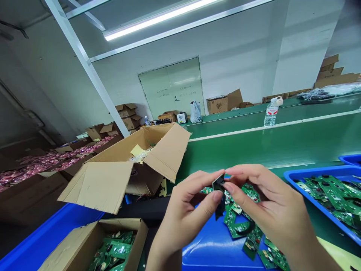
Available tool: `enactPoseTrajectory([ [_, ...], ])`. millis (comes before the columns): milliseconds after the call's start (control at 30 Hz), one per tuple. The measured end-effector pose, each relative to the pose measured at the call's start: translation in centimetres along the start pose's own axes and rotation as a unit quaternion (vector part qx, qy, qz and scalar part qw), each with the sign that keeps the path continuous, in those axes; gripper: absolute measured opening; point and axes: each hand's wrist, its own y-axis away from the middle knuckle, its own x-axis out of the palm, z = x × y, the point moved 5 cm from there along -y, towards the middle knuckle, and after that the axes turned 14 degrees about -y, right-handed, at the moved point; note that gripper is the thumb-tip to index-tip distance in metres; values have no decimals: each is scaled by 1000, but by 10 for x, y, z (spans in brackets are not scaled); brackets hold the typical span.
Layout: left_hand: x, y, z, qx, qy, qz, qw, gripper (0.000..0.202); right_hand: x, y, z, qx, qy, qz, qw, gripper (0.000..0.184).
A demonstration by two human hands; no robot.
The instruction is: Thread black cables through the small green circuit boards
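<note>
Black and small, the piece (218, 184) is sitting pinched between my left grip (186, 207) and my right grip (272, 205), above the near blue tray (207, 246), probably because holding both sides is steadying it.

The bare left hand (188, 210) and bare right hand (270, 205) have slender fingers (201, 182), short thumbnails (217, 196) and uncovered wrists (166, 239).

One left hand (184, 210) and one right hand (270, 207) share one small dark piece (218, 183), amid two open foreground cartons (104, 182), two blue trays (295, 184) at right, two bottles (270, 114), one whitish bag (195, 112), one lit tube lamp (158, 19) and green circuit boards (233, 229) too jumbled to count.
</note>
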Motion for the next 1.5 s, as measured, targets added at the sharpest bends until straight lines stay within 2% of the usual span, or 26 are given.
enactPoseTrajectory([
  [133, 0, 0, 0, -33, -28, -19, 999, 25, -3, -2, 4, -32, 54, 20, 998, 17],
  [267, 3, -1, 4, -80, 16, -32, 996, 24, -4, -3, 13, -93, 118, 46, 988, 20],
  [467, 11, -3, 8, -110, 152, 8, 982, 22, -5, -4, 19, -145, 167, 46, 974, 20],
  [667, 15, -1, 10, -148, 165, 20, 975, 28, -5, -3, 20, -181, 165, 52, 968, 19],
  [800, 17, 0, 9, -168, 142, 61, 974, 28, -5, -6, 14, -184, 172, 51, 966, 19],
  [967, 15, -4, 8, -149, 78, 103, 980, 32, -6, -6, 5, -178, 157, 71, 969, 22],
  [1067, 11, -4, 10, -134, 49, 107, 984, 32, -6, -5, 2, -158, 148, 86, 973, 27],
  [1233, -3, -4, 6, -47, -45, 54, 996, 25, -3, -4, -1, -122, 71, 93, 986, 31],
  [1300, -7, -3, 6, -21, -75, 35, 996, 26, -1, -3, -1, -107, 39, 90, 989, 40],
  [1433, -15, -3, 6, 36, -176, -39, 983, 40, -10, -1, -3, -50, -2, 28, 998, 69],
  [1500, -16, -2, 4, 73, -221, -68, 970, 43, -16, -1, -5, -10, 15, -2, 1000, 64],
])
